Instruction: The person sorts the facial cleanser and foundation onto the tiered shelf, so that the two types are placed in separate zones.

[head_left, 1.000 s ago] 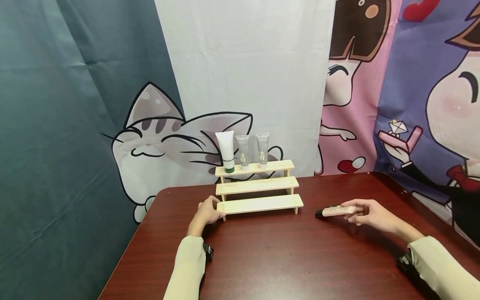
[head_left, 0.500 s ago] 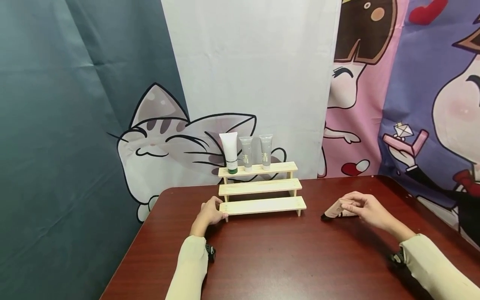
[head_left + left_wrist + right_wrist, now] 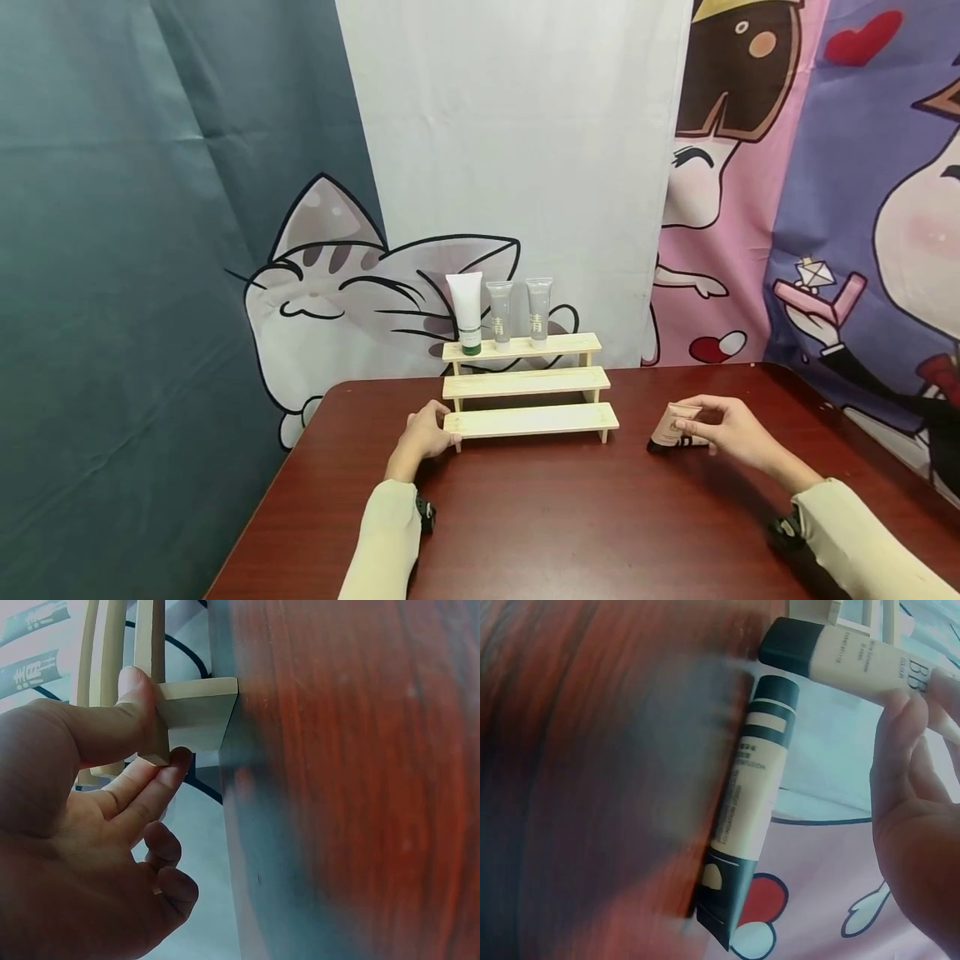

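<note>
My left hand pinches the left end of the lowest step of a three-tier wooden rack; in the left wrist view the thumb lies on one face of the board and fingers on the other. With thumb and fingers, my right hand holds a beige BB cream tube by its flat end, tilted, black cap downward near or on the table. Beside it, a second beige tube with black ends lies on the table, partly hidden by that hand in the head view.
On the rack's top step, a white tube with a green cap and two clear tubes, one in the middle and one further right, stand cap down. A printed cloth hangs behind the reddish-brown table.
The BB cream tube has swung from nearly level to steeply tilted, its cap now low, uncovering part of the lying tube. My left hand stays on the rack; the head view shifts slightly.
</note>
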`<state>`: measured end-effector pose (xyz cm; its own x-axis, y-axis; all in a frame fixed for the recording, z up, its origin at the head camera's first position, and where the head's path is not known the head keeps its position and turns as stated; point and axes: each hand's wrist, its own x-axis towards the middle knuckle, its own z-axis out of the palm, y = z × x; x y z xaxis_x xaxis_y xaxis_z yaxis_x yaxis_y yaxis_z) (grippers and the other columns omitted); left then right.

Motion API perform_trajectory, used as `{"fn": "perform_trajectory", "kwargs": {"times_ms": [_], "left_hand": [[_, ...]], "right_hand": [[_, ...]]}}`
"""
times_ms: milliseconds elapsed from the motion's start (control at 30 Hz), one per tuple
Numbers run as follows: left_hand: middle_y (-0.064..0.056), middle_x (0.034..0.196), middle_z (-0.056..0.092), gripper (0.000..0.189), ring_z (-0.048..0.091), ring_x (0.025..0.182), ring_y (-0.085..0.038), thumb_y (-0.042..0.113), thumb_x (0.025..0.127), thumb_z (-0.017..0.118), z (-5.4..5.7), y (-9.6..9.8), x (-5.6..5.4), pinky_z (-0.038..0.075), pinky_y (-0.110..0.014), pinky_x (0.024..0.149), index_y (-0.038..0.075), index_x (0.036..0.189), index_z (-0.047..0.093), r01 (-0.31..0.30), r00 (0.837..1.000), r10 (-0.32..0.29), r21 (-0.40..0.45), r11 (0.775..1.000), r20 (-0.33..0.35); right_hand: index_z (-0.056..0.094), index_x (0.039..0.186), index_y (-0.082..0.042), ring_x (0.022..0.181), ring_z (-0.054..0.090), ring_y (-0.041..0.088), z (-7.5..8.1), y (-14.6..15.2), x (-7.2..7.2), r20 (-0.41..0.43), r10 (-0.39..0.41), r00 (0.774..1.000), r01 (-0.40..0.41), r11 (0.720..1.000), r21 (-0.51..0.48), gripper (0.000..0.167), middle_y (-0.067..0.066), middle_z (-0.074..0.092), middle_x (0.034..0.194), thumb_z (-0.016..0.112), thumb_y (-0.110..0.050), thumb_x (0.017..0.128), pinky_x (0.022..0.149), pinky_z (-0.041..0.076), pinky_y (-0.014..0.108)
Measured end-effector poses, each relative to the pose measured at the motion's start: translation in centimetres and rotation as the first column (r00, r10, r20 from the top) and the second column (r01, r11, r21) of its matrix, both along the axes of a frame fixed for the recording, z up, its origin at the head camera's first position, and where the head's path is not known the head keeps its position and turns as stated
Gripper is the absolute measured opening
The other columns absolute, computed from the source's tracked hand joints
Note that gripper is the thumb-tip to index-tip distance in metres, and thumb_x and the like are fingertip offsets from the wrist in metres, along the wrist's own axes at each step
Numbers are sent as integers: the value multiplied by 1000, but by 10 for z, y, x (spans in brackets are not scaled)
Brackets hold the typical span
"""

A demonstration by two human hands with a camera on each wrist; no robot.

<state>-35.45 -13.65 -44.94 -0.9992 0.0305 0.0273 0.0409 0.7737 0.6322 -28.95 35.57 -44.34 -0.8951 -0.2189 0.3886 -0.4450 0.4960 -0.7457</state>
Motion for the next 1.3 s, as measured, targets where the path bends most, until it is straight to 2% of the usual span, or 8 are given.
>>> {"fn": "perform_trajectory", "kwargs": {"times_ms": [167, 300, 467, 633, 867, 1167, 1300], "left_hand": [[-12, 116, 60, 47, 47, 115, -33, 19, 81, 84, 0, -1, 2, 47, -51, 84, 10, 120, 59, -4, 1000, 4, 1, 1000, 0], [-11, 115, 61, 47, 48, 115, -33, 18, 79, 84, 1, -1, 1, 47, -52, 83, 10, 119, 60, -5, 1000, 5, 0, 1000, -8], [-11, 114, 62, 46, 49, 114, -32, 18, 78, 85, -1, 0, 0, 47, -51, 83, 11, 116, 61, -8, 1000, 8, -3, 1000, -2], [-12, 117, 62, 46, 49, 113, -32, 19, 78, 85, -2, 1, 0, 47, -50, 81, 11, 117, 61, 4, 1000, -4, -9, 1000, -2], [-9, 115, 63, 46, 54, 110, -31, 20, 76, 86, 1, -1, 0, 48, -51, 81, 12, 115, 62, -20, 1000, 20, -30, 999, -10], [-8, 113, 64, 49, 56, 108, -29, 25, 77, 86, 1, 1, -1, 47, -51, 80, 14, 118, 62, -38, 999, 38, -62, 997, 1], [-7, 113, 65, 49, 57, 107, -28, 25, 77, 86, 0, 0, -1, 47, -50, 81, 14, 118, 62, -44, 999, 44, -69, 997, 7]], "right_hand": [[65, 116, 1, 55, 58, 27, -1, -3, -2, -5, -39, 999, 39, 999, -11, 32, 9, 70, 81, 76, -9, 87, 43, 49, 35], [65, 113, -1, 52, 56, 26, 1, -7, -5, -26, -90, 996, 89, 995, -33, 30, 4, 69, 78, 77, -10, 87, 42, 48, 35], [65, 112, 1, 56, 62, 20, 8, -14, -5, -19, -117, 993, 115, 990, -87, 30, -2, 71, 81, 77, -11, 87, 43, 49, 35], [67, 112, 1, 57, 60, 13, 18, -25, -6, -42, -167, 985, 161, 981, -111, 31, -6, 71, 82, 78, -14, 87, 43, 48, 33], [66, 114, 1, 57, 57, 5, 34, -51, -7, 11, -202, 979, 200, 957, -211, 35, -11, 71, 85, 79, -17, 87, 42, 47, 29], [63, 114, 5, 52, 53, 4, 35, -75, -19, 33, -216, 976, 214, 916, -338, 36, -13, 71, 86, 78, -10, 86, 42, 44, 26], [62, 116, 6, 55, 55, 3, 38, -88, -19, 34, -237, 971, 234, 907, -351, 40, -18, 69, 86, 79, -13, 86, 44, 46, 27]]}}
